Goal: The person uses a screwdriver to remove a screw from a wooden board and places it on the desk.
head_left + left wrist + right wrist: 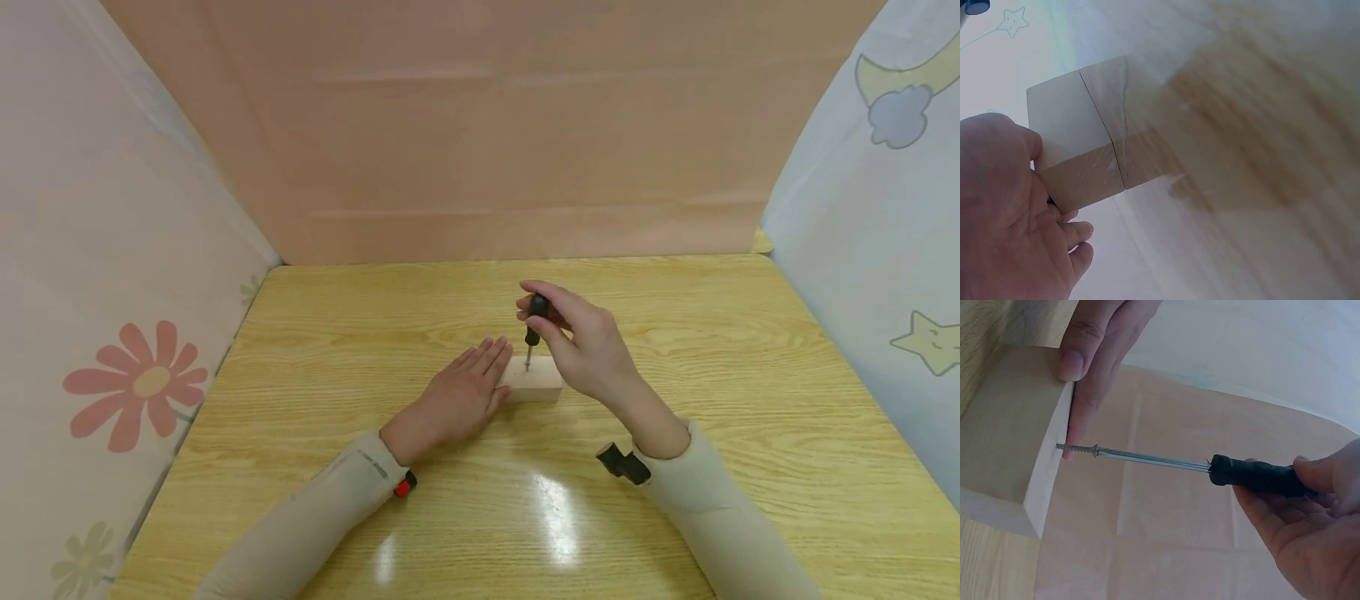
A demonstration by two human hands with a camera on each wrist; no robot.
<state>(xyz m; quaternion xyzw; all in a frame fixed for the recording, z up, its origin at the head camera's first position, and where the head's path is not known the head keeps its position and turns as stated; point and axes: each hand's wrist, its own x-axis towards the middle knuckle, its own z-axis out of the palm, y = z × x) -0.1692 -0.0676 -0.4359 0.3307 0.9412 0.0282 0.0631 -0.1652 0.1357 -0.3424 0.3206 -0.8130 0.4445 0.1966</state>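
A pale wooden block (pixel 538 384) lies on the table near its middle. My left hand (pixel 463 398) holds the block's left end, the fingers stretched over it and the thumb against the near face. My right hand (pixel 592 350) grips the black handle of a screwdriver (pixel 1260 477) from above, fingertips and thumb round it. The screwdriver stands nearly upright over the block in the head view. Its shaft meets the head of a metal screw (pixel 1079 448), whose point is at the block's top face, with most of the thread showing.
The wood-grain table (pixel 337 333) is glossy and mirrors the block in the left wrist view. A pinkish backdrop (pixel 480 133) rises behind it, with printed sheets on both sides. A black device (pixel 624 463) sits at the right wrist, a red and black one (pixel 405 484) at the left.
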